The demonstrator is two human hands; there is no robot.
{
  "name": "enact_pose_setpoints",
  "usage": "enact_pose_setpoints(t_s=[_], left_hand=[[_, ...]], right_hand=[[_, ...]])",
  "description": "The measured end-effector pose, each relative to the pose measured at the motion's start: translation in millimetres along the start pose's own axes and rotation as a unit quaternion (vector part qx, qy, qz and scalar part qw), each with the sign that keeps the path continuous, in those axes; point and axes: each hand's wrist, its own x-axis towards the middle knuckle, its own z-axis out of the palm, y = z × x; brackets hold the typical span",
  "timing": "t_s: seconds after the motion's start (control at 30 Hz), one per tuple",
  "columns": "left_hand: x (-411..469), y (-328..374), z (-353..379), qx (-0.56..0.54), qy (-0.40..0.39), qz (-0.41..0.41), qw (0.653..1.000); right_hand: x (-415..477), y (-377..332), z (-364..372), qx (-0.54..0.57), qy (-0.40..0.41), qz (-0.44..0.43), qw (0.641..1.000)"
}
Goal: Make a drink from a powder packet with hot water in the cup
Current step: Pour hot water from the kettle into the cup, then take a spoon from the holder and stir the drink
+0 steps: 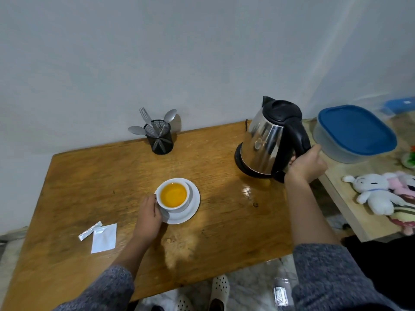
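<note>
- The wooden table carries everything; no writing is legible anywhere.
- The steel electric kettle stands tilted at the table's right end, the right hand clenched round its black handle.
- The white cup of orange drink sits on a white saucer mid-table, the left hand touching its near-left side; whether it grips is unclear.
- The torn white powder packet lies flat, left of the cup, its torn-off strip beside it.

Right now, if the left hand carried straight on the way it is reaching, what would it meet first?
The left hand already touches the white cup of orange drink at its near-left side, so the cup comes first. It sits on a saucer. Beyond that the wooden table looks bare up to the kettle, though depth is uncertain.
</note>
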Motion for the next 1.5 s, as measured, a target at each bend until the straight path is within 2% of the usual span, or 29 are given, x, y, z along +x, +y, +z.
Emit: enact_pose_setpoints(t_s=[0.27,0.4,0.73,0.83,0.9,1.07,1.2,1.37,1.5], left_hand=[[-1,2,3,0.011,0.018,0.008,1.000],[-1,1,5,0.017,0.024,0.011,1.000],[-1,0,9,0.015,0.043,0.005,0.999],[-1,1,11,0.009,0.049,-0.003,0.999],[-2,2,11,0.004,0.046,-0.006,0.999],[-3,5,10,-0.005,0.047,-0.017,0.999],[-6,10,9,-0.015,0.049,-0.029,0.998],[-6,11,5,-0.016,0.037,-0.019,0.999],[-5,8,2,-0.008,0.019,-0.011,1.000]], right_hand=[[31,9,5,-0.049,-0.025,0.000,0.998],[34,13,12,-0.080,-0.086,-0.024,0.993],[43,8,9,-0.086,-0.110,-0.026,0.990],[42,10,7,-0.128,-0.093,-0.058,0.986],[43,11,7,-0.153,-0.101,-0.115,0.976],[30,-8,22,-0.196,-0.168,-0.293,0.921],[7,-17,47,-0.244,-0.259,-0.376,0.856],[-37,14,96,-0.260,-0.414,-0.333,0.806],[-82,59,136,-0.330,-0.558,-0.243,0.722]])
